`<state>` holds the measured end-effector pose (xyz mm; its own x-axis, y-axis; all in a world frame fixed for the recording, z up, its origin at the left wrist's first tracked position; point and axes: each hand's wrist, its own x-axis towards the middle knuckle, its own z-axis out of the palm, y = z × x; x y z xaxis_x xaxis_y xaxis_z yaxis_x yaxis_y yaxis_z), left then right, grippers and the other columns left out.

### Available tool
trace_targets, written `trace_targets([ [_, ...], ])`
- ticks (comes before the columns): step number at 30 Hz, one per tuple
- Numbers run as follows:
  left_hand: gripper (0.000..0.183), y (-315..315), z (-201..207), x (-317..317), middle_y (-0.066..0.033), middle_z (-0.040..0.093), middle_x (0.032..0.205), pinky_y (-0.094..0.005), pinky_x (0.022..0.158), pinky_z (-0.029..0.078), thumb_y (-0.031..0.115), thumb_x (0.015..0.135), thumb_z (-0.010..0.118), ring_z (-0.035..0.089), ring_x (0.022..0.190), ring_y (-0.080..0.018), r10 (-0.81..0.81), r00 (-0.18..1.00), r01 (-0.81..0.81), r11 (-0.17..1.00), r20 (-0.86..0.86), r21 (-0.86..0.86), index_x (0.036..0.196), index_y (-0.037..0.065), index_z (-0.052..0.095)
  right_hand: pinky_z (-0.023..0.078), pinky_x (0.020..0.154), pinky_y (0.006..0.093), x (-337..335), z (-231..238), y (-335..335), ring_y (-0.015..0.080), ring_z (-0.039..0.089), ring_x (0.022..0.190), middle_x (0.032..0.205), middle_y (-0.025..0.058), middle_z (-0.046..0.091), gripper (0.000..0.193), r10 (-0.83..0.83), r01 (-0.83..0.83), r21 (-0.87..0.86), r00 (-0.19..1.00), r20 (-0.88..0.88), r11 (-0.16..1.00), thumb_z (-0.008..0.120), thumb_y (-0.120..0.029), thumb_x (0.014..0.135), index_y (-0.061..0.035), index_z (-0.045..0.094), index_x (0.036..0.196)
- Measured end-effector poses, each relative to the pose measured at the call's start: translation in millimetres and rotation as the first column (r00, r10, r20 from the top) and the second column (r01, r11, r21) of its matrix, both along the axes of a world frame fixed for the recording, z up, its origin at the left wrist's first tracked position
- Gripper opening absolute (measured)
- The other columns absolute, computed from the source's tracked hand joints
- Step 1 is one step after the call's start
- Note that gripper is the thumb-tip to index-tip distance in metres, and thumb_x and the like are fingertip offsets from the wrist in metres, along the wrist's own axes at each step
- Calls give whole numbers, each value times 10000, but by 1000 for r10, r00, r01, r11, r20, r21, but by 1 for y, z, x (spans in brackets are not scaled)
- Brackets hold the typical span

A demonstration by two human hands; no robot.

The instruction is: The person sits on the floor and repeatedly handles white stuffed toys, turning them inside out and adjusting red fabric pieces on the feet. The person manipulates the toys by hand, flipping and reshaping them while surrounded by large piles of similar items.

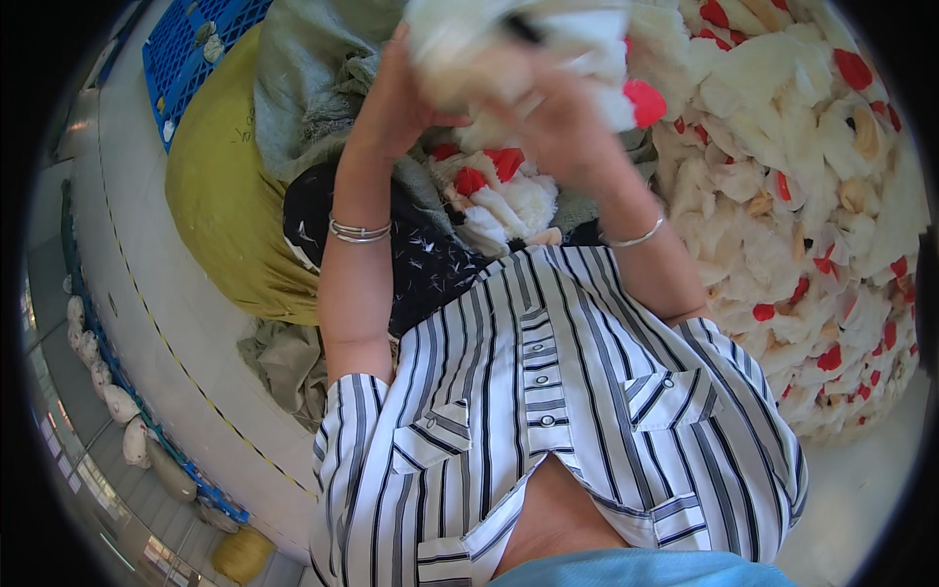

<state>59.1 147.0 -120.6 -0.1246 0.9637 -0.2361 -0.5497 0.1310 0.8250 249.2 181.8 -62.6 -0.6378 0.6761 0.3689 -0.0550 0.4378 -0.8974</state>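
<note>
The white plush piece (587,34) is raised above the lap at the top edge of view, which cuts it off. The left hand (396,103) grasps its left side; the right hand (553,108) is blurred against its front, and whether those fingers grip, I cannot tell.

Between the forearms, open space drops to red-and-white plush pieces (509,201) on the lap. A tall heap of plush pieces (782,245) crowds the right side; a mustard sack (210,205) and rumpled grey-green cloth (313,83) bound the left. Beyond the sack, pale smooth floor (186,377) lies open, crossed by a yellow-and-black line (171,347).

The heap is fluffy cream pile with red patches; the sack is bulging, taut fabric; the blue crate (186,64) is latticed plastic.
</note>
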Motion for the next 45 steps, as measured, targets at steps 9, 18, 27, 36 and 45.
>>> trace_targets([
  [9,267,-9,-11,-4,-56,675,996,-298,723,519,123,878,615,652,835,-161,190,957,-197,980,-221,-11,1116,3,636,477,693,234,24,-25,9,83,593,788,905,9,654,174,92,-79,-444,996,8,893,581,-173,960,-27,674,978],
  [18,295,-1,-15,5,-53,674,998,-287,767,492,88,849,568,616,894,-134,211,877,-185,978,-432,101,1112,-15,652,487,742,241,5,-51,5,77,585,800,876,27,657,174,67,-45,-386,997,43,922,649,-145,914,9,646,996],
  [27,339,-3,0,19,-60,668,1090,-290,821,509,227,926,590,632,946,-136,251,923,-239,968,-292,77,1156,-16,644,495,694,240,4,-74,24,65,586,776,880,23,653,366,-231,239,-348,971,66,906,716,-277,886,28,623,1065],
  [36,455,4,0,-4,-93,659,1151,-279,890,493,365,996,506,631,1027,-155,441,887,-421,894,-136,153,1232,-12,602,471,689,217,22,-64,34,30,579,824,937,-21,665,335,4,-102,-591,986,-164,800,635,-285,957,0,637,1134],
  [45,446,-1,1,-5,-70,665,1128,-270,855,498,367,981,542,641,1000,-143,369,927,-367,929,-69,48,1239,8,602,443,646,191,19,-77,35,22,537,740,865,-31,634,199,-287,184,-581,954,-89,793,625,-168,948,-3,654,1054],
])
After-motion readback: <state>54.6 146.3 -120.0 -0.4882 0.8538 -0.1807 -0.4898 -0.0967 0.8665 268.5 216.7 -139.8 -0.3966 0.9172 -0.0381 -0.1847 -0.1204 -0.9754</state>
